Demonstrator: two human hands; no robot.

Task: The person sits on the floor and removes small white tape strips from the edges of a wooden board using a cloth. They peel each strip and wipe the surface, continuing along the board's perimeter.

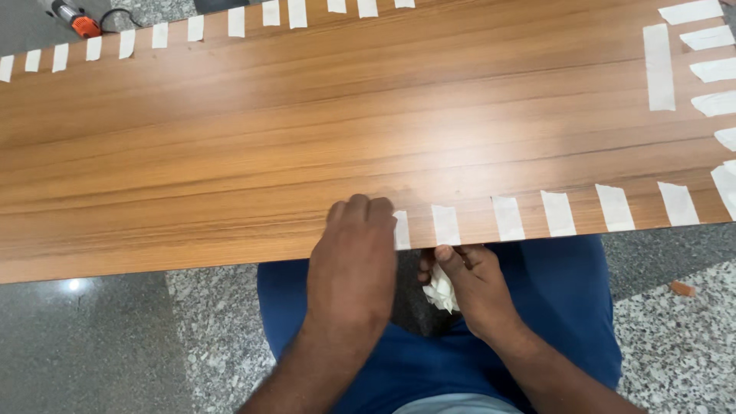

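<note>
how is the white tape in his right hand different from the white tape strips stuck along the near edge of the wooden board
The white tape in the right hand is a crumpled wad, held off the brown wooden board; the white tape strips on the near edge lie flat, separate and stuck down. The wad is bunched into one lump; the strips form a spaced row. Both are white.

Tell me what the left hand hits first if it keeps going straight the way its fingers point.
The left hand rests on the near edge of the wooden board, fingers pointing across it. Straight ahead lies only bare board; the first thing met would probably be the tape strips along the far edge.
</note>
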